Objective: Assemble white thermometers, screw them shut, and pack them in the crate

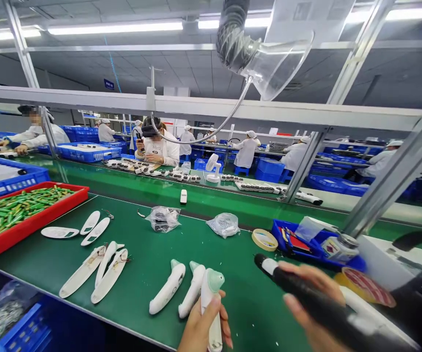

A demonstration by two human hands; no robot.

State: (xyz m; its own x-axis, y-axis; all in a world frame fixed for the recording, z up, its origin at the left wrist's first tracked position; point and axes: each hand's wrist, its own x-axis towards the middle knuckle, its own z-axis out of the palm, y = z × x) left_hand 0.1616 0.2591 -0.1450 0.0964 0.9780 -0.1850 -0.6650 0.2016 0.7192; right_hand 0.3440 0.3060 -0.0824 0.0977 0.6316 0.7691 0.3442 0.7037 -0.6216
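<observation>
The left hand (201, 327) grips a white thermometer (211, 305) around its body, thumb pressed along the front, and holds it upright with the pale green tip at the top, just above the near edge of the green table (181, 244). The right hand (306, 293) is wrapped around a black electric screwdriver (306, 298), fingers closed on its barrel, the white-banded nose pointing up and left, apart from the thermometer. To do this well, the thermometer likely wants turning so its screw hole faces the tool; which face is toward the tool I cannot tell from here. The left grip should stay firm low on the body so the case does not twist when the bit bites, and the tool should come in straight along the screw's axis, not slanted as it sits now, or the bit may slip and scar the plastic. Two more thermometers (179, 291) lie side by side on the table just left of the held one, and open white shells (99, 271) lie further left, near a red tray (31, 222) of green batteries (13, 208).
</observation>
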